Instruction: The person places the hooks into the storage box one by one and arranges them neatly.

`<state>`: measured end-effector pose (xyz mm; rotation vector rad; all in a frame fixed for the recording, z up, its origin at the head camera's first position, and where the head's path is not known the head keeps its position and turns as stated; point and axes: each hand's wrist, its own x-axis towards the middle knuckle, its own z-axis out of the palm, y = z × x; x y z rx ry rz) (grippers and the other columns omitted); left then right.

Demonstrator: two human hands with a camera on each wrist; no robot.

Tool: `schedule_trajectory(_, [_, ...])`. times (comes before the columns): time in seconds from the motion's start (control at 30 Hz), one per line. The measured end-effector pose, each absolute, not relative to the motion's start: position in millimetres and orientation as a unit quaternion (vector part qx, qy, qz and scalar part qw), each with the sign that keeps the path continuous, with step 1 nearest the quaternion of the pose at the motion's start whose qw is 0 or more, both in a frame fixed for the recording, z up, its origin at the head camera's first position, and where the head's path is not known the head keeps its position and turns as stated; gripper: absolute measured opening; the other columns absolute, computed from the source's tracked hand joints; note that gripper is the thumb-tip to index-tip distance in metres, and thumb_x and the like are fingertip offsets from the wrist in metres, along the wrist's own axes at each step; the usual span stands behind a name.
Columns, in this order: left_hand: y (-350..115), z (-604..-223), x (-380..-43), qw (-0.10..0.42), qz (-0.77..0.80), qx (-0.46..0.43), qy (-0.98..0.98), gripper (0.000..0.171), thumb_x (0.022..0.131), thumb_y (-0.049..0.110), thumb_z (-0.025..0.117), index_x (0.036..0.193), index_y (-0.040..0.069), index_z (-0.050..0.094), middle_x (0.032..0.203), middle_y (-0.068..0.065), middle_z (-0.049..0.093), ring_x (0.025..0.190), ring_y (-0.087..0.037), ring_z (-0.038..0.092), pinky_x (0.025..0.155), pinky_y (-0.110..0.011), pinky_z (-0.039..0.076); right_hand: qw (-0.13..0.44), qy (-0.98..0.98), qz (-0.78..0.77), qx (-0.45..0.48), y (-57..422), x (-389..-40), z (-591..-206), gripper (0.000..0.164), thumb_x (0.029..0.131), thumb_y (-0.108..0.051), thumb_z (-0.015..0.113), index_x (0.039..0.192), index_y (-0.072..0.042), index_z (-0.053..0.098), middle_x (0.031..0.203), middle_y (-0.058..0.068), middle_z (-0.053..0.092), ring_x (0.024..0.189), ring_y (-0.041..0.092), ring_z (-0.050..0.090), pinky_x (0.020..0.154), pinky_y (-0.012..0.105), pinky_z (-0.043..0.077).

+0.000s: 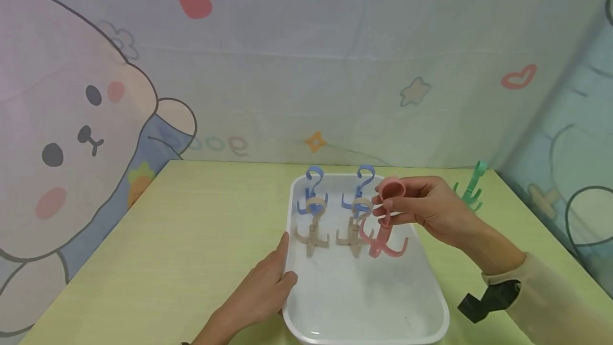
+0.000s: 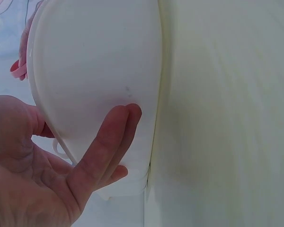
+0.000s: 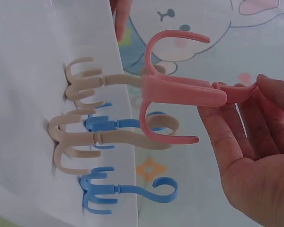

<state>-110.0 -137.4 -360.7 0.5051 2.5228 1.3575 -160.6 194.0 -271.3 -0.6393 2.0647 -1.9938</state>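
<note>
My right hand point(image 1: 438, 209) pinches a pink multi-prong hanging hook point(image 3: 180, 90) by its curved top, with the prongs pointing down over the white tray point(image 1: 364, 302). At the tray's left side, my left hand point(image 1: 263, 286) holds the rim, thumb over the edge and fingers point(image 2: 106, 142) along the outer wall. Inside the tray stand two beige hooks point(image 1: 313, 233) of the same form, their tops curling upward. Behind them are two blue hooks point(image 1: 359, 196) near the far rim. The pink hook partly overlaps the right beige one in the head view.
A green hook point(image 1: 474, 185) lies on the table beyond the right wrist, partly hidden by that hand. The pale yellow-green table point(image 1: 191, 238) extends on both sides of the tray. A printed cloth point(image 1: 287, 68) hangs behind the table.
</note>
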Motion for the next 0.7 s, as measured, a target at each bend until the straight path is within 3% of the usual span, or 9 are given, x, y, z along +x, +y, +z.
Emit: schedule_trajectory(0.7, [-138.1, -360.2, -109.4, 0.116, 0.474, 0.173, 0.855, 0.079, 0.101, 0.012, 0.044, 0.169, 0.000, 0.006, 0.164, -0.031, 0.036, 0.075, -0.020, 0.069, 0.054, -0.034, 0.056, 0.149, 0.706, -0.661, -0.207, 154.1, -152.8, -278.7, 0.021, 0.094, -0.004, 0.075, 0.109, -0.017, 0.080, 0.104, 0.004, 0.081, 0.098, 0.020, 0.079, 0.088, 0.040, 0.064])
